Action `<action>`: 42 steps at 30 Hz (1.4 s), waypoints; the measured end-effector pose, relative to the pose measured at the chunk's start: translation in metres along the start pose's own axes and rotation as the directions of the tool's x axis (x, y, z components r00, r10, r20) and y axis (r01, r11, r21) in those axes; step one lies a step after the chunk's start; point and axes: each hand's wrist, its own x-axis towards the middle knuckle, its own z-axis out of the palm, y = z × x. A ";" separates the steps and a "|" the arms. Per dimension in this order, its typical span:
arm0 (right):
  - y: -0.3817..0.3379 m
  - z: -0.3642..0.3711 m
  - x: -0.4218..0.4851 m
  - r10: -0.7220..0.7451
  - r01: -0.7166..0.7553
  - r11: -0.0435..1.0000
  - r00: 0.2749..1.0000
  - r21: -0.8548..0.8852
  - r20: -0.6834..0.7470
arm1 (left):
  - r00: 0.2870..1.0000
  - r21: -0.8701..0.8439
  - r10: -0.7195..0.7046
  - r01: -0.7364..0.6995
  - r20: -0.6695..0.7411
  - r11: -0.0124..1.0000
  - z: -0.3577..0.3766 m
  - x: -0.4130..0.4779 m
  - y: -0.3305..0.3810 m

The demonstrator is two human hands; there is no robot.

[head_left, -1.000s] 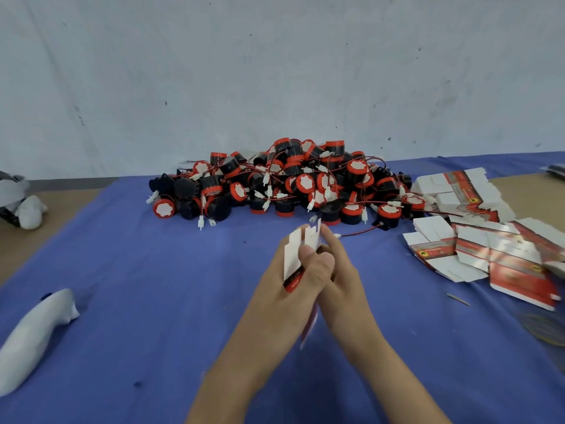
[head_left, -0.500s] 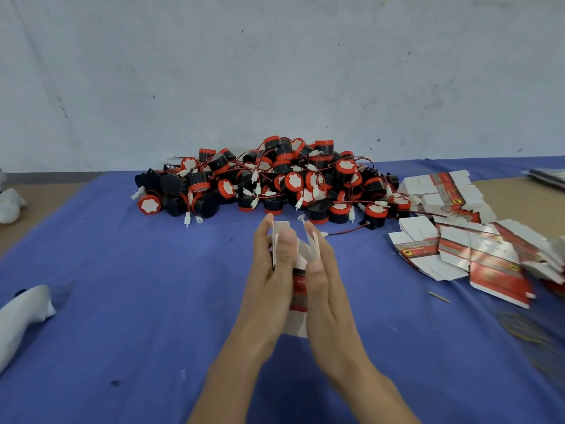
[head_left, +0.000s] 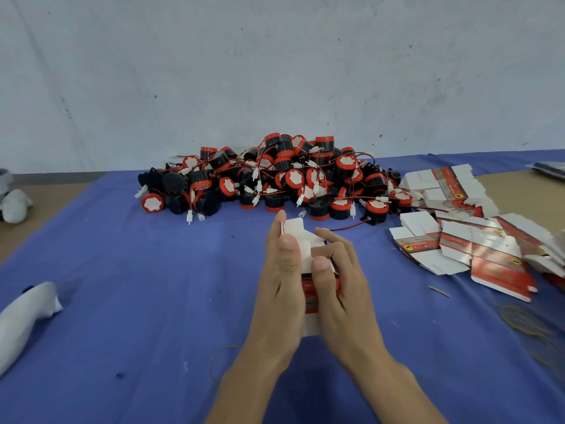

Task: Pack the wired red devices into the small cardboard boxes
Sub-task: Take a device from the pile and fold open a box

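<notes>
Holding what?
— Small cardboard box point(head_left: 296, 231), both hands. My left hand point(head_left: 279, 286) curls round its left side, thumb on the white flap. My right hand point(head_left: 342, 295) wraps the right side, thumb pressed on the front, fingers bent over the top.
— Box where?
— Up off the blue cloth point(head_left: 137, 286), centre, close to me, one flap standing up.
— Devices?
— Wired red devices point(head_left: 275, 179) piled on the cloth's far side by the wall. Can't tell if one's inside the box. Flat boxes point(head_left: 489, 255) lie spread right of the pile.
</notes>
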 end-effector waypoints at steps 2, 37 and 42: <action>-0.001 -0.001 0.000 -0.010 0.010 1.000 1.000 -0.006 0.003 | 1.000 0.009 0.012 -0.012 0.004 1.000 0.000 0.000 0.000; 0.004 -0.027 -0.002 -0.207 0.252 0.919 0.963 -0.303 0.175 | 0.915 -0.014 -0.310 0.325 0.257 0.946 -0.018 0.011 -0.005; 0.004 -0.024 -0.001 -0.268 0.308 0.900 0.949 -0.307 0.165 | 0.902 -0.118 -0.335 0.377 0.272 0.919 -0.019 0.012 -0.005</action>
